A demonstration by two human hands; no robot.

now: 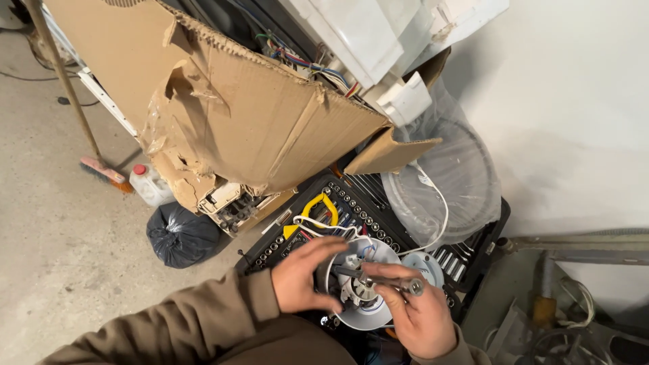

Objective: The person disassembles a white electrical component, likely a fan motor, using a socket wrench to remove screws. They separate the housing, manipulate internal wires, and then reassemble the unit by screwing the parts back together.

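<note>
Crouching over an open socket set case (473,263) on the concrete floor (61,230), the person works on a round white motor housing (365,287) that rests on top of the case. The left hand (304,276) lies against the housing's left side, fingers spread and curled around its rim, steadying it. The right hand (419,318) has its fingers clenched around the metal handle of a screwdriver (378,278), whose shaft lies nearly level across the housing, pointing left toward the middle. White cable (443,209) loops up from the housing toward a fan grille wrapped in clear plastic (446,182), just behind the case. Yellow-handled pliers (323,208) lie in the case, near the left hand. A torn cardboard box (257,115) leans above, with a black bag (181,235) and a small white jug (150,184) beside it.
</note>
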